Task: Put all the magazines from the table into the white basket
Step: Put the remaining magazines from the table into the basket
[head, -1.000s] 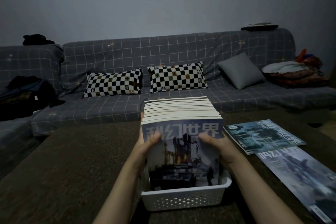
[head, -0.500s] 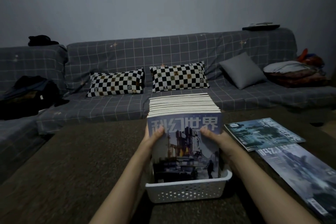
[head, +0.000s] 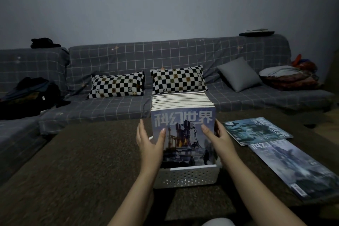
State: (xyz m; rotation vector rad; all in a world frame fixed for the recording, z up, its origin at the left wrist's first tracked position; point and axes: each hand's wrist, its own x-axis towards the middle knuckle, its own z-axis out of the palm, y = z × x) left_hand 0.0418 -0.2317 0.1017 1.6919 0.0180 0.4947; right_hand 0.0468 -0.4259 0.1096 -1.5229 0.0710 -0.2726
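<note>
From the head camera, a white basket [head: 187, 176] is sitting on the dark, carpet-like worktop [head: 82, 161], and a thick row of magazines [head: 182, 102] is standing upright in it, their pale top edges showing one behind another. The front magazine [head: 183, 134] is facing the camera with a blue cover bearing large white characters over a picture of an industrial tower.

The left hand [head: 149, 141] is lying against the left side of the row, its thumb resting on the front cover and its straight fingers reaching along the left edge; it is pressing rather than curling round anything. The right hand [head: 217, 138] is doing the same on the right side, thumb lying on the cover and fingers spread along the right edge. Both hands are relaxed and flat, bracketing the row between them.

To the right of the basket, two more magazines are lying flat on the worktop. The farther one [head: 256, 130] is sitting just beyond the right hand, and the nearer one [head: 295, 167] is lying closer to the camera, its far corner touching or just overlapping the other; which, I cannot tell.

Behind the worktop a grey checked sofa [head: 165, 55] is carrying two black-and-white checkered cushions [head: 117, 85], a plain grey cushion [head: 238, 73] and heaps of clothes [head: 288, 77].
</note>
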